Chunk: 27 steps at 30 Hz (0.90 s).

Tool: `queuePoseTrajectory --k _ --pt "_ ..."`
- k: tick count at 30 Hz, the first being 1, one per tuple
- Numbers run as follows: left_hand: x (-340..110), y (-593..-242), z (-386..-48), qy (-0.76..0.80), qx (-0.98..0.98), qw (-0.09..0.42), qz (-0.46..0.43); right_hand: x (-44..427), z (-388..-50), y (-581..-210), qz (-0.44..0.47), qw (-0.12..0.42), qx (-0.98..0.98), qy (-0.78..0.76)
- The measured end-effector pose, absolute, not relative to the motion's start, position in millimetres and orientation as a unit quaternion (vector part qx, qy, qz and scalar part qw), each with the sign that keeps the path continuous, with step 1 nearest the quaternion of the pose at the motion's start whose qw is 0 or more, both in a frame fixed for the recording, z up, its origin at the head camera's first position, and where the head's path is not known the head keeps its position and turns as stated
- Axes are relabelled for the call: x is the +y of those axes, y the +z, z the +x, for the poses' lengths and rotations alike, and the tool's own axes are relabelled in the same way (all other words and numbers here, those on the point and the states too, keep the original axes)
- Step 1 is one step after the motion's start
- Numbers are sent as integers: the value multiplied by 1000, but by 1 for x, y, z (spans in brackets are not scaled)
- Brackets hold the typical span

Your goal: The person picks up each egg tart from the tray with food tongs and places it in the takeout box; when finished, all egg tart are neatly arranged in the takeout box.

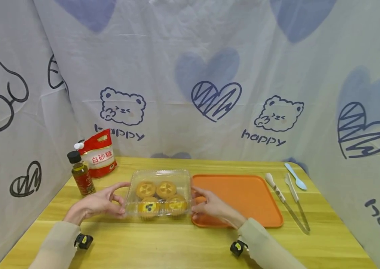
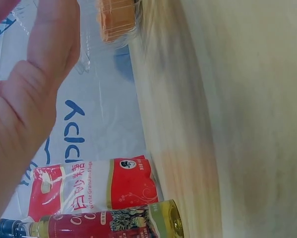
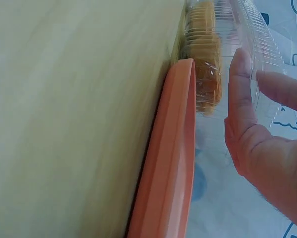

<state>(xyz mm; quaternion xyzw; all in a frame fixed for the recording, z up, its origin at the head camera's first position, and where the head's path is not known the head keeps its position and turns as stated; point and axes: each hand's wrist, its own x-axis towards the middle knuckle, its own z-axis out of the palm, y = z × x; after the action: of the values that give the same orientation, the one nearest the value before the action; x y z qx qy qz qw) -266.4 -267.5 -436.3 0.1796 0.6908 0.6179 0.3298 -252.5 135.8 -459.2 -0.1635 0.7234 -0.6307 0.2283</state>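
Observation:
A clear plastic container (image 1: 158, 173) with a lid stands at the middle of the table. Inside it are several round yellow pastries (image 1: 166, 189), one topped with dark bits. My left hand (image 1: 100, 201) holds the container's left side, thumb and fingers spread along the edge. On the opposite side, my right hand (image 1: 215, 205) grips the right edge, its forearm passing over an orange tray (image 1: 240, 194). Up close in the right wrist view, the thumb and a finger of the right hand (image 3: 262, 134) pinch the clear rim. Only part of the left hand (image 2: 34, 84) shows in the left wrist view.
At the back left stand a dark-capped oil bottle (image 1: 83, 177) and a red-and-white sugar bag (image 1: 100, 157). Right of the tray lie tongs (image 1: 289, 209) and a light blue spoon (image 1: 296, 175). A printed cloth (image 1: 176, 142) hangs behind the wooden table (image 1: 163, 246).

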Motion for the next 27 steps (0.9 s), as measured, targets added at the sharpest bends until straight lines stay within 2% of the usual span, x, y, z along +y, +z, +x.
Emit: queuePoseTrajectory --k 12,18,23,27 --pt "-264 -436 -267 621 686 341 167 131 -248 -457 -159 217 729 -629" --pt "-269 -433 -263 612 702 327 161 128 -244 -459 -151 217 730 -631" --pt "-273 -424 -260 553 769 285 149 131 -244 -459 -164 209 740 -618" --pt "-261 -415 -258 486 844 196 114 141 -244 -455 -177 182 768 -588"
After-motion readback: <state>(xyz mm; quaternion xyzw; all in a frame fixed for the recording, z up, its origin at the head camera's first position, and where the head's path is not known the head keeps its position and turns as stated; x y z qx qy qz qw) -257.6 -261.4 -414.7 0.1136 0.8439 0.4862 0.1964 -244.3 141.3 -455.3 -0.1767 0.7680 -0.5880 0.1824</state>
